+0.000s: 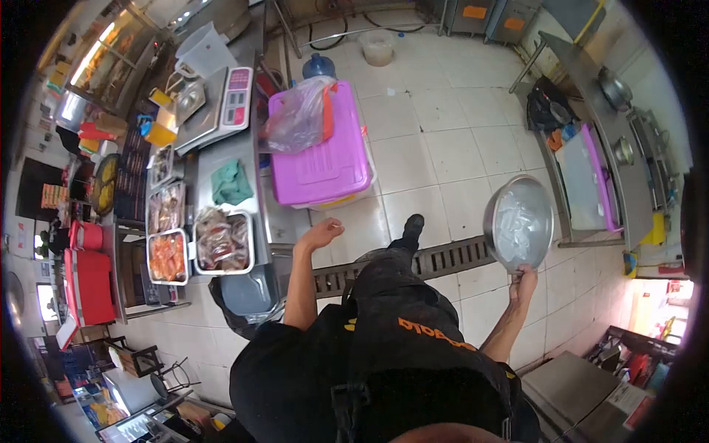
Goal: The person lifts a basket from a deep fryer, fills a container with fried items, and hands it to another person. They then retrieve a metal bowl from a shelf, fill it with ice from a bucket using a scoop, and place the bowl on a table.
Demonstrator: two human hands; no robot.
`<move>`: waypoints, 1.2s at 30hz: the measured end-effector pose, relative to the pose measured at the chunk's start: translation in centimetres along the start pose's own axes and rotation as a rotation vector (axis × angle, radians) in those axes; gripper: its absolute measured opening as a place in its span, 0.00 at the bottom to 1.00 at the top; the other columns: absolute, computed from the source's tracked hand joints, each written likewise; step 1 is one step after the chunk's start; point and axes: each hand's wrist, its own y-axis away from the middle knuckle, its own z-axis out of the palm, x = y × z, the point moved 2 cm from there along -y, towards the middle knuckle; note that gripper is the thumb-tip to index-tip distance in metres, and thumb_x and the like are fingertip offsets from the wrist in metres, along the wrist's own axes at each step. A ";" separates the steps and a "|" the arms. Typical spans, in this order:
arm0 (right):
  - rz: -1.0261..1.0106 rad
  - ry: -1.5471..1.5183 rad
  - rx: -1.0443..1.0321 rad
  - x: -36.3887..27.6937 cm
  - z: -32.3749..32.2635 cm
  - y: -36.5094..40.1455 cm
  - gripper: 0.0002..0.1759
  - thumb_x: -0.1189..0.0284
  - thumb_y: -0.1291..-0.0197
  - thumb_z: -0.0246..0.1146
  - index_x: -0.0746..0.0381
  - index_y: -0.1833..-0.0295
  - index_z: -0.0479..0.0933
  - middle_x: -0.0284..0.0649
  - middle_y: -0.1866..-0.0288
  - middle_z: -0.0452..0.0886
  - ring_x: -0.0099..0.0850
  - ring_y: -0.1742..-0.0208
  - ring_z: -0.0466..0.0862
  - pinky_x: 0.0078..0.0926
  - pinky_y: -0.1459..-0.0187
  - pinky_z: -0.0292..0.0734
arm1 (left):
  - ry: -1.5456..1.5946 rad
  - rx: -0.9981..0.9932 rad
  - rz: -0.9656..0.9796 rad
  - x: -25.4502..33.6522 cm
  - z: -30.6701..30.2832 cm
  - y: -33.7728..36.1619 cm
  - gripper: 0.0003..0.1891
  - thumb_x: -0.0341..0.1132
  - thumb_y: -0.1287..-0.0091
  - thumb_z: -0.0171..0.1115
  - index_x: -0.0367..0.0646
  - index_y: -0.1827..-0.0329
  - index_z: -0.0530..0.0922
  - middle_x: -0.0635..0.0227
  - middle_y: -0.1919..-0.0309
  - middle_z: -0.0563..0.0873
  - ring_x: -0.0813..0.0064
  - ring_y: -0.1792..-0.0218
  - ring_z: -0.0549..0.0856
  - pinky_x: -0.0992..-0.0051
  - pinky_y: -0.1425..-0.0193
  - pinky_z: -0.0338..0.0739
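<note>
I see my right hand [524, 281] clenched on the lower rim of a metal bowl [538, 198], held in the air over the floor tiles, just beside the right end of the drain grate [443, 258]. Something pale and clear lies in the bowl; I cannot tell what. My left hand [323, 234] is released, fingers loosely curled, holding nothing, near the counter's [244, 159] near right corner. A purple box [325, 159] stands against the counter's right edge.
</note>
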 end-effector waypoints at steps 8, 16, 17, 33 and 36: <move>0.007 0.046 0.040 -5.2 1.5 -18.0 0.28 0.81 0.59 0.53 0.68 0.46 0.66 0.42 0.54 0.74 0.31 0.59 0.77 0.24 0.65 0.75 | -0.150 0.148 0.307 19.8 -4.7 -22.6 0.25 0.50 0.41 0.57 0.41 0.48 0.73 0.52 0.57 0.80 0.57 0.56 0.80 0.67 0.50 0.72; -0.090 -0.137 0.181 -13.3 4.2 -27.4 0.20 0.82 0.59 0.53 0.68 0.54 0.68 0.40 0.60 0.75 0.29 0.67 0.78 0.22 0.68 0.76 | -0.218 -0.021 0.345 38.1 -4.3 -36.2 0.24 0.50 0.39 0.55 0.42 0.48 0.73 0.57 0.54 0.80 0.61 0.52 0.79 0.69 0.47 0.70; -0.105 -0.158 0.191 -13.8 4.3 -29.0 0.15 0.82 0.58 0.53 0.69 0.58 0.69 0.39 0.63 0.75 0.30 0.69 0.78 0.23 0.69 0.76 | -0.246 -0.045 0.366 40.0 -4.0 -38.1 0.24 0.50 0.39 0.56 0.43 0.47 0.73 0.57 0.54 0.80 0.62 0.52 0.78 0.69 0.47 0.70; -0.112 -0.136 0.401 -32.1 8.5 -63.8 0.15 0.82 0.55 0.52 0.66 0.58 0.67 0.32 0.80 0.67 0.22 0.88 0.64 0.17 0.89 0.57 | 0.379 0.232 0.152 60.9 1.8 -60.0 0.47 0.44 0.36 0.56 0.50 0.30 0.27 0.49 0.43 0.70 0.60 0.52 0.78 0.66 0.52 0.75; -0.099 -0.105 0.311 -36.4 9.3 -69.9 0.19 0.81 0.55 0.51 0.67 0.53 0.65 0.36 0.75 0.70 0.25 0.84 0.69 0.19 0.85 0.66 | 0.521 0.306 0.113 61.9 1.2 -63.2 0.47 0.41 0.35 0.55 0.49 0.31 0.24 0.47 0.44 0.70 0.60 0.55 0.80 0.67 0.56 0.76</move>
